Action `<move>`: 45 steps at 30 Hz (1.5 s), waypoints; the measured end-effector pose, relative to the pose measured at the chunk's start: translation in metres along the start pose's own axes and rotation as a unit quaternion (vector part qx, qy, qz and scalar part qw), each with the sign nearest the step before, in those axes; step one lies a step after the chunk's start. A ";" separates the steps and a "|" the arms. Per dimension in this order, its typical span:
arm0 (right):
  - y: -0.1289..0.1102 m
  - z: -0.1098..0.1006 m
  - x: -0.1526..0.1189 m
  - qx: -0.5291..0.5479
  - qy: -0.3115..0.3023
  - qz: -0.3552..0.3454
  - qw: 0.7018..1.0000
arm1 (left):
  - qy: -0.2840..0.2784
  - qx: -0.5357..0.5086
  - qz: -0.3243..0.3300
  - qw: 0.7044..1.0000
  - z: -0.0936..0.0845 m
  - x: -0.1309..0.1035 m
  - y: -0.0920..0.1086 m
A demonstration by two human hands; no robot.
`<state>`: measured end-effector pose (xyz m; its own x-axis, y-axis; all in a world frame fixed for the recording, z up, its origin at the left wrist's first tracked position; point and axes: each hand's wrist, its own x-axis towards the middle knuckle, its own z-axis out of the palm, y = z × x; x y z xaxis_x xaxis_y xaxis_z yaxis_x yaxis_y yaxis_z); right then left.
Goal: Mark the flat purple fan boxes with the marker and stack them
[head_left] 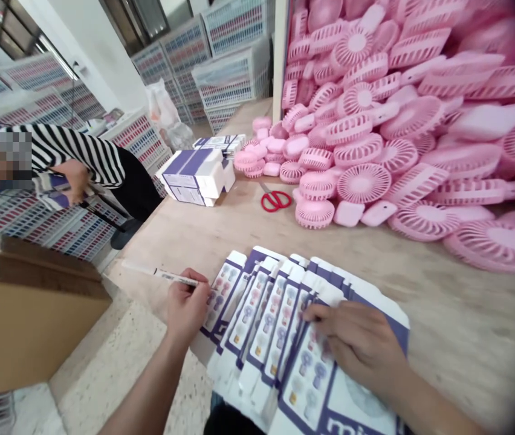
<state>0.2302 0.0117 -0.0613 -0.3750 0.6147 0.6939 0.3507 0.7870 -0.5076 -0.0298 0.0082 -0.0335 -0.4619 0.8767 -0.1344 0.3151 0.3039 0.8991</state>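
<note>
Between the fingers of my left hand is a white marker pen. Its tip end points toward the leftmost carton in a fanned row. Flattened white-and-purple cartons printed with small fan pictures overlap one another at the table's near edge. My right hand lies over the right end of this row, fingers curled on the edge of the top flattened carton. Part of that carton's print is hidden beneath the hand.
Pink handheld fans pile up along the back right of the wooden table. Red-handled scissors lie near them. White-and-purple boxes stand behind. At left are a bending person, an open brown carton and stacked crates.
</note>
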 end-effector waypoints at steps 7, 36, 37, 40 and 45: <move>0.000 0.000 0.000 0.012 -0.002 0.012 1.000 | 0.013 0.062 0.037 0.997 0.003 -0.002 0.003; 0.002 -0.003 -0.002 -0.010 -0.016 -0.009 1.000 | -0.155 -0.145 -0.087 0.973 -0.002 -0.008 0.028; 0.003 -0.003 -0.003 -0.010 -0.018 -0.010 1.000 | -0.106 -0.132 -0.066 0.983 -0.001 -0.006 0.025; 0.005 -0.003 -0.005 -0.006 -0.015 -0.019 1.000 | -0.047 -0.101 -0.037 0.993 0.002 -0.002 0.014; 0.003 -0.005 0.000 -0.001 -0.022 -0.024 0.999 | -0.015 -0.064 -0.011 0.998 0.003 -0.003 0.002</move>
<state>0.2360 0.0135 -0.0602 -0.4290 0.5785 0.6937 0.3325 0.8152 -0.4742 -0.0256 0.0070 -0.0326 -0.4413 0.8820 -0.1656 0.1964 0.2750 0.9412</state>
